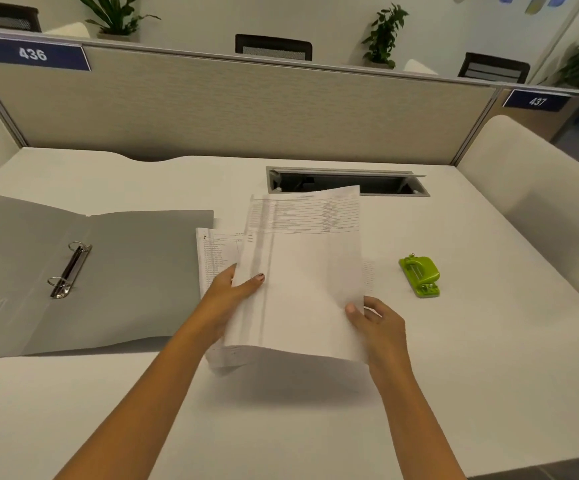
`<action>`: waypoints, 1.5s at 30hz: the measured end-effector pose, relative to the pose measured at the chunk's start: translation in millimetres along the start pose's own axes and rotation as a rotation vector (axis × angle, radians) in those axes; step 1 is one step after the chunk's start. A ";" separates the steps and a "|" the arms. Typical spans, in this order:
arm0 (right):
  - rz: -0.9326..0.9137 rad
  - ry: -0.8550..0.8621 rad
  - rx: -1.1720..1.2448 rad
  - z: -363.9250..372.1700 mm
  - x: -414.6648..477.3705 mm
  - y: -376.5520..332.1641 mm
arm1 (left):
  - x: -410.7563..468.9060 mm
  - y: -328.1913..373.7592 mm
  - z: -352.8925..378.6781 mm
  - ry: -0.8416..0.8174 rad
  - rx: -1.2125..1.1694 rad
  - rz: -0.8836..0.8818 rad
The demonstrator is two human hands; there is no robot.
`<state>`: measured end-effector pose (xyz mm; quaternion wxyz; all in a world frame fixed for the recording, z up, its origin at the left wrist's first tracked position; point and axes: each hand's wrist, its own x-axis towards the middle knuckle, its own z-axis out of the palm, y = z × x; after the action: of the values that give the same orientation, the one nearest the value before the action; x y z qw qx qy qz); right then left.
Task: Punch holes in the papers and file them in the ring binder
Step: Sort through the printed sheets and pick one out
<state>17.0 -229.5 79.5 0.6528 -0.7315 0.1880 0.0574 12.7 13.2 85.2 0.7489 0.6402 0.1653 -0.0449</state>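
A printed sheet of paper point(309, 271) is lifted a little above the white desk, slightly blurred. My left hand point(227, 299) grips its left edge, thumb on top. My right hand point(374, 320) pinches its lower right corner. Under it more printed papers point(215, 261) lie flat on the desk, mostly hidden by the raised sheet. A grey ring binder point(132, 271) lies open at the left, its two metal rings point(68, 270) closed and bare. A small green hole punch point(421, 275) sits on the desk to the right of the papers.
A cable slot point(347, 181) with a raised lid is set into the desk point(489, 375) behind the papers. A beige partition point(232, 109) closes the far edge. A white side panel point(537, 202) stands at the right.
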 end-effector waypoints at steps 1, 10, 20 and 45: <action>0.000 -0.042 -0.017 3.3 -1.6 -1.3 | 0.5 -2.1 -5.8 0.029 0.005 0.006; -0.088 0.341 -0.855 15.6 -0.1 17.4 | -10.7 -17.5 -45.5 0.228 0.087 0.052; 0.284 0.228 -1.128 30.8 15.5 16.3 | -20.3 -24.9 -64.0 0.267 0.106 0.015; -0.645 0.529 -0.765 6.8 -37.4 -43.7 | -25.0 -23.2 -77.8 0.320 0.082 -0.045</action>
<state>-1.1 -212.0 131.7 0.2564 -0.9258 0.0781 -0.2664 -32.1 81.2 61.1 0.6852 0.6651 0.2948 0.0340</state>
